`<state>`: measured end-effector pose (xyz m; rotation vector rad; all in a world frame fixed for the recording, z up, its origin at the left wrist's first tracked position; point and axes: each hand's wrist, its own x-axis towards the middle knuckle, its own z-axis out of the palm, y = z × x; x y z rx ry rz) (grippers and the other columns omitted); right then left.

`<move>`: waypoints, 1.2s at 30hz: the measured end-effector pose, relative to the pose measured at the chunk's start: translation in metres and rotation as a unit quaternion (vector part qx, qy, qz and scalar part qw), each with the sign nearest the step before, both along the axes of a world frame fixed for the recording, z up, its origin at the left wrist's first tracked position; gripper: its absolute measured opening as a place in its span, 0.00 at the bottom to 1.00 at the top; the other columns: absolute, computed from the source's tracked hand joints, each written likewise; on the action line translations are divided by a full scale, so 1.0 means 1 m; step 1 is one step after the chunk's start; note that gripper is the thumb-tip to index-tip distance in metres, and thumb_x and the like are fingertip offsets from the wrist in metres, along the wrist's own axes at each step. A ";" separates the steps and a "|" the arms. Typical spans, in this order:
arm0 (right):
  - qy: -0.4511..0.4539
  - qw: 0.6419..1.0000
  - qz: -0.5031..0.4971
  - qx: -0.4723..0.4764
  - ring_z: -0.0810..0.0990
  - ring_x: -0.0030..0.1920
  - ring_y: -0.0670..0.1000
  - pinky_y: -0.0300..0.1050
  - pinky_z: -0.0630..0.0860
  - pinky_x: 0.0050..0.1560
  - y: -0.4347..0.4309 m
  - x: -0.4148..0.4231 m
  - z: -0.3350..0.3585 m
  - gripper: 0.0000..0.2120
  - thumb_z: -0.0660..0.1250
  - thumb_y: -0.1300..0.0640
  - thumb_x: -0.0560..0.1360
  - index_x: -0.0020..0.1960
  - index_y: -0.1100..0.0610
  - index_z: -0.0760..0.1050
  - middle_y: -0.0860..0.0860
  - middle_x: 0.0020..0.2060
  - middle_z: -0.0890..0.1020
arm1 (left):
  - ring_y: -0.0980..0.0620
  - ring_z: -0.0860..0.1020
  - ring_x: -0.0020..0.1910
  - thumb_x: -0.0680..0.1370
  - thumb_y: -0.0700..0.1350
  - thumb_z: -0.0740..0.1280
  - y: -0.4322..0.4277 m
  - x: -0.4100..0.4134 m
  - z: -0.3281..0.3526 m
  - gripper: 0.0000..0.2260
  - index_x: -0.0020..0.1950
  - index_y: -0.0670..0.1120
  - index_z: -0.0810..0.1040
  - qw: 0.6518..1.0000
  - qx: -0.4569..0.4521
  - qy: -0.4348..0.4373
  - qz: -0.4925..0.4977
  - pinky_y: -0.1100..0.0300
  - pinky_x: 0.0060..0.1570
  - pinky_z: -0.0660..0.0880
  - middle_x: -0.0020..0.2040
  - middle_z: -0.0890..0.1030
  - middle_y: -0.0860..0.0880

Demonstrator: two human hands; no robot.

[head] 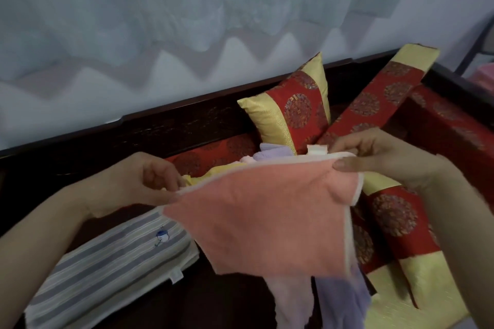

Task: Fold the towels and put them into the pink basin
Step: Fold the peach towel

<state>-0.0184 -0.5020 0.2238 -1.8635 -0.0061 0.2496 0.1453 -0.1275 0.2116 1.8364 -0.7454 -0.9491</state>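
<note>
I hold a salmon-pink towel (256,224) with a white border up in front of me, stretched between both hands. My left hand (144,181) pinches its upper left corner. My right hand (374,157) pinches the upper right corner, thumb on the front face. Behind the towel lie more towels in a pile: a yellow one (211,175), a lilac one (270,151) and a pale pink one (247,160). Below the held towel hang a pale pink cloth (288,302) and a lilac cloth (342,299). No pink basin is in view.
A grey-and-white striped pillow (107,262) lies at the lower left on the dark wooden bench (160,125). Red-and-gold cushions stand behind (294,115) and at the right (395,216). A pale curtain (213,21) hangs behind the bench.
</note>
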 end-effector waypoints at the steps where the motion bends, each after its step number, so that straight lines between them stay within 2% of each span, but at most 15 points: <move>1: -0.001 1.000 -0.006 -0.001 0.81 0.42 0.52 0.38 0.77 0.43 0.000 -0.003 -0.003 0.05 0.68 0.62 0.72 0.45 0.62 0.82 0.59 0.39 0.82 | 0.46 0.77 0.39 0.68 0.32 0.74 0.004 0.000 -0.004 0.09 0.36 0.45 0.80 1.000 0.004 0.014 0.008 0.63 0.37 0.76 0.43 0.84 0.44; 4: -0.030 0.998 -0.053 -0.013 0.80 0.42 0.47 0.35 0.76 0.44 0.002 -0.003 -0.013 0.06 0.65 0.61 0.75 0.46 0.62 0.80 0.53 0.39 0.82 | 0.48 0.82 0.46 0.68 0.37 0.76 0.011 0.000 -0.008 0.12 0.48 0.49 0.83 0.999 0.033 0.017 0.012 0.62 0.45 0.79 0.48 0.84 0.46; 7: -0.102 0.981 -0.157 -0.050 0.79 0.41 0.43 0.33 0.74 0.44 0.008 0.014 -0.017 0.06 0.65 0.61 0.77 0.48 0.59 0.81 0.50 0.39 0.83 | 0.51 0.83 0.47 0.71 0.37 0.72 -0.005 0.009 -0.002 0.09 0.48 0.48 0.84 0.987 0.042 -0.121 0.095 0.65 0.48 0.79 0.46 0.86 0.47; 9: -0.147 0.961 -0.231 -0.030 0.78 0.37 0.39 0.30 0.73 0.38 0.009 0.028 -0.006 0.05 0.66 0.60 0.76 0.47 0.56 0.81 0.43 0.36 0.82 | 0.55 0.83 0.42 0.71 0.40 0.72 -0.017 0.021 0.010 0.06 0.47 0.45 0.83 0.979 -0.022 -0.141 0.147 0.70 0.44 0.77 0.45 0.85 0.44; 11: -0.186 0.948 -0.259 0.015 0.79 0.38 0.41 0.32 0.74 0.39 0.007 0.038 0.013 0.04 0.69 0.57 0.73 0.45 0.53 0.82 0.42 0.35 0.83 | 0.58 0.81 0.37 0.65 0.54 0.76 -0.023 0.031 0.028 0.15 0.45 0.47 0.80 0.981 -0.103 -0.096 0.133 0.70 0.39 0.77 0.41 0.85 0.47; 13: -0.202 0.948 -0.234 0.072 0.79 0.37 0.45 0.36 0.75 0.37 0.001 0.039 0.029 0.04 0.70 0.55 0.69 0.41 0.52 0.83 0.44 0.34 0.83 | 0.57 0.80 0.35 0.60 0.59 0.77 -0.021 0.037 0.041 0.21 0.44 0.48 0.79 0.982 -0.155 -0.034 0.102 0.67 0.37 0.78 0.37 0.82 0.49; 16: -0.168 0.968 -0.126 0.140 0.77 0.31 0.46 0.35 0.74 0.31 -0.011 0.028 0.035 0.05 0.71 0.60 0.69 0.35 0.54 0.82 0.48 0.29 0.80 | 0.54 0.79 0.32 0.63 0.52 0.79 -0.012 0.031 0.045 0.16 0.42 0.45 0.79 0.985 -0.166 0.049 0.018 0.65 0.33 0.77 0.35 0.80 0.46; 18: -0.102 0.974 -0.045 0.196 0.77 0.29 0.46 0.35 0.74 0.28 -0.017 0.017 0.022 0.06 0.78 0.56 0.63 0.34 0.56 0.82 0.50 0.29 0.79 | 0.54 0.77 0.31 0.65 0.50 0.78 -0.001 0.027 0.034 0.14 0.41 0.44 0.79 0.988 -0.118 0.087 -0.048 0.67 0.31 0.74 0.34 0.80 0.46; 20: -0.018 0.976 0.024 0.214 0.77 0.27 0.46 0.34 0.72 0.27 -0.024 0.004 -0.005 0.13 0.81 0.52 0.59 0.36 0.58 0.82 0.51 0.29 0.80 | 0.53 0.78 0.36 0.69 0.48 0.75 0.005 0.022 0.014 0.10 0.43 0.45 0.79 0.980 -0.040 0.133 -0.141 0.65 0.35 0.75 0.38 0.81 0.47; 24: 0.117 0.966 0.087 0.213 0.78 0.31 0.45 0.35 0.72 0.32 -0.016 -0.023 -0.067 0.04 0.74 0.60 0.68 0.41 0.59 0.82 0.50 0.32 0.81 | 0.49 0.74 0.40 0.75 0.46 0.70 0.003 0.006 -0.048 0.03 0.47 0.48 0.79 0.953 0.062 0.215 -0.206 0.60 0.40 0.71 0.42 0.78 0.47; 29: 0.216 0.949 -0.042 0.225 0.78 0.30 0.44 0.34 0.73 0.30 0.000 -0.041 -0.140 0.09 0.63 0.71 0.75 0.41 0.63 0.80 0.51 0.31 0.80 | 0.55 0.76 0.40 0.77 0.40 0.66 -0.003 -0.011 -0.125 0.02 0.47 0.45 0.77 0.950 0.095 0.283 -0.091 0.62 0.42 0.73 0.40 0.79 0.50; 31: 0.226 0.948 -0.086 0.208 0.78 0.36 0.48 0.38 0.73 0.35 -0.002 -0.044 -0.169 0.05 0.65 0.63 0.76 0.46 0.62 0.80 0.54 0.37 0.80 | 0.52 0.78 0.42 0.75 0.40 0.66 -0.008 -0.015 -0.147 0.05 0.50 0.41 0.77 0.947 0.075 0.313 0.014 0.59 0.44 0.76 0.42 0.80 0.48; 33: 0.223 0.949 -0.133 0.180 0.75 0.44 0.54 0.44 0.71 0.41 -0.006 -0.041 -0.195 0.15 0.69 0.54 0.74 0.55 0.63 0.78 0.58 0.44 0.78 | 0.47 0.80 0.47 0.75 0.42 0.66 -0.016 -0.015 -0.169 0.09 0.54 0.41 0.78 0.944 0.053 0.294 0.137 0.53 0.49 0.76 0.47 0.83 0.45; 34: 0.222 0.945 -0.168 0.170 0.75 0.45 0.55 0.46 0.71 0.42 -0.006 -0.036 -0.202 0.17 0.70 0.52 0.74 0.56 0.64 0.77 0.59 0.45 0.78 | 0.45 0.80 0.49 0.76 0.43 0.66 -0.022 -0.015 -0.179 0.10 0.56 0.42 0.79 0.938 0.046 0.275 0.204 0.51 0.50 0.76 0.50 0.83 0.44; 36: 0.186 0.942 -0.243 0.140 0.77 0.43 0.55 0.46 0.73 0.41 -0.002 -0.023 -0.214 0.12 0.69 0.55 0.75 0.53 0.63 0.79 0.59 0.43 0.81 | 0.43 0.81 0.52 0.76 0.45 0.67 -0.035 -0.012 -0.198 0.10 0.57 0.44 0.79 0.926 0.052 0.223 0.299 0.50 0.50 0.77 0.53 0.83 0.42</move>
